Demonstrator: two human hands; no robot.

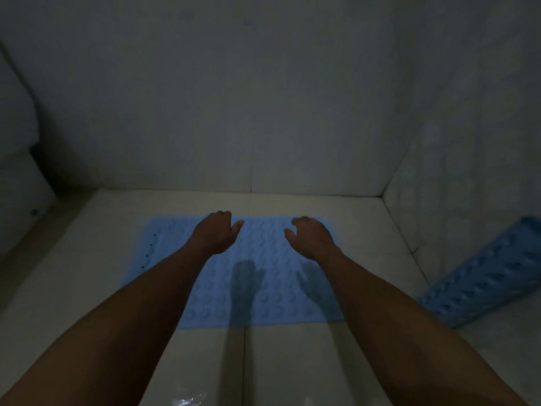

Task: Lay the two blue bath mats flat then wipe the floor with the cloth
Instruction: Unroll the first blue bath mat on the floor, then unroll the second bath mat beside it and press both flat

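Leaning on wall (pixel 456 159): second mat (pixel 483 276)

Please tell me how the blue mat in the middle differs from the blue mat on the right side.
The middle mat lies flat on the floor; the right mat leans tilted against the wall. The middle mat shows almost whole, the right mat is cut off by the frame. Both are blue and bumpy.

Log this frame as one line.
stage: first mat flat on floor | second mat leaning on right wall | left hand open, empty | right hand open, empty | cloth: not visible
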